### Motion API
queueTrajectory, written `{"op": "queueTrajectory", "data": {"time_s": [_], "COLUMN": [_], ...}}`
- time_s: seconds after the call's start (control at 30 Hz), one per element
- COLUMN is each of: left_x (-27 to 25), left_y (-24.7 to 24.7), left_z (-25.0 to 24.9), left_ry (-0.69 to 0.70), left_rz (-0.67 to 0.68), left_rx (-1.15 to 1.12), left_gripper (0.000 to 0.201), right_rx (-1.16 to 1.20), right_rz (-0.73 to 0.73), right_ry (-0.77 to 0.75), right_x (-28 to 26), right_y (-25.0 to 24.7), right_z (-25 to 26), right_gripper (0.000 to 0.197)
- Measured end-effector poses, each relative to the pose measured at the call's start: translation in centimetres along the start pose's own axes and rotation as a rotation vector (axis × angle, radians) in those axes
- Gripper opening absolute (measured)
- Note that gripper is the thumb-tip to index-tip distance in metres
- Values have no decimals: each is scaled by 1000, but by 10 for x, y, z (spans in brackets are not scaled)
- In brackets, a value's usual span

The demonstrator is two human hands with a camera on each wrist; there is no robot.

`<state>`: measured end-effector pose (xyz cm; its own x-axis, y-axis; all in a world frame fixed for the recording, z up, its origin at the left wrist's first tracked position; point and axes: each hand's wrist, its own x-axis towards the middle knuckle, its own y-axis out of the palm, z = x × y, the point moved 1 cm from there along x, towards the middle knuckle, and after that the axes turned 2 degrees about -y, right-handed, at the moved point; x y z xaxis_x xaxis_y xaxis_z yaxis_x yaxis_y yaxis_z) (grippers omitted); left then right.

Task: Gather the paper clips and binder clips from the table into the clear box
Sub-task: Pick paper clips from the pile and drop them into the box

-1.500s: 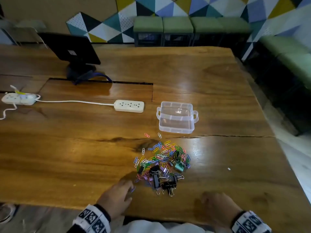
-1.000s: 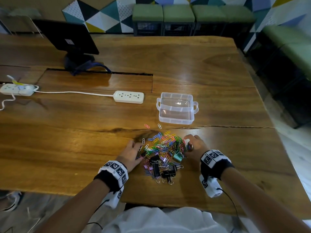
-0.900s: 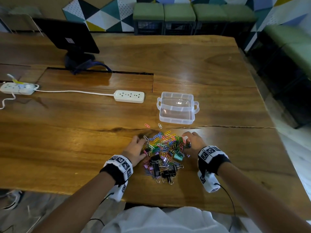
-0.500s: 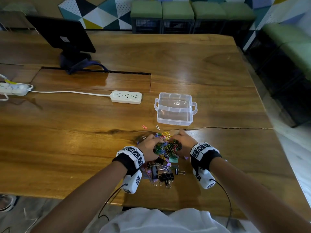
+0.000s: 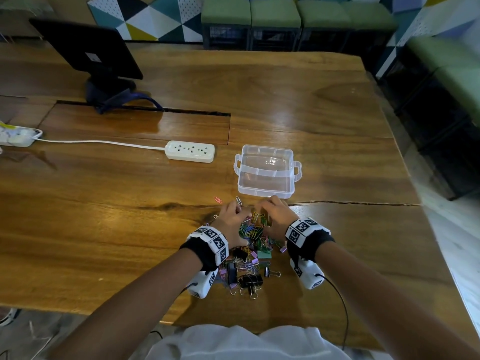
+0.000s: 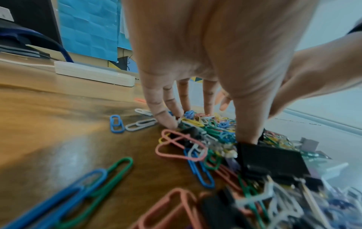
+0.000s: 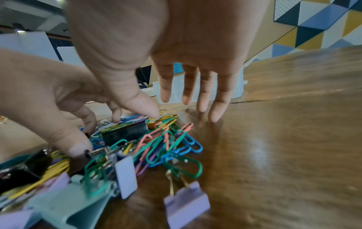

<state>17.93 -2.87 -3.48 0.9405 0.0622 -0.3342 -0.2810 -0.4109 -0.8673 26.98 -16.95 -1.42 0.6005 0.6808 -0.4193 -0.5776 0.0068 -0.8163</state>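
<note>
A heap of coloured paper clips and binder clips lies on the wooden table just in front of the clear box, which stands lidless. My left hand stands at the heap's left side; its straight fingers and thumb press down into the clips beside a black binder clip. My right hand cups the right side, with its thumb on the clips and its straight fingertips touching the table. Neither hand has clips lifted. A lilac binder clip lies nearest the right wrist.
Two stray paper clips lie just beyond the left hand. A white power strip with its cord lies to the left of the box. A dark monitor stands at the back left. The table's right edge runs close by.
Both hands came up from the near table edge to either side of the heap, then closed in towards each other, bunching the clips between them.
</note>
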Motion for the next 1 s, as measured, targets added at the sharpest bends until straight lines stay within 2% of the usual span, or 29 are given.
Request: {"op": "queueTrajectory", "data": {"time_s": [0.13,0.3,0.47,0.73,0.87,1.0], "left_x": [-4,-3,0,-3,3,16], "left_y": [4,-2,-15,-32,-45,-70], "left_z": [-4,-5,4,16,20,15], "left_ry": [-2,-76,-187,-220,-193,-146], "left_rz": [-28,10,26,25,18,4], "left_rx": [-54,-98,-245,-358,-447,-637], "left_gripper": [40,27,9,12,12,13], "right_rx": [-55,-16,-43,-239,-210,-199], "right_rz": [-2,25,37,33,59,92], "right_ry": [-17,-17,-75,-145,-199,-284], "right_x": [9,13,8,-2,-10,-17], "right_y": [1,0,10,21,23,23], "right_z": [5,11,15,25,29,30], "right_gripper": [59,39,56,67,57,45]}}
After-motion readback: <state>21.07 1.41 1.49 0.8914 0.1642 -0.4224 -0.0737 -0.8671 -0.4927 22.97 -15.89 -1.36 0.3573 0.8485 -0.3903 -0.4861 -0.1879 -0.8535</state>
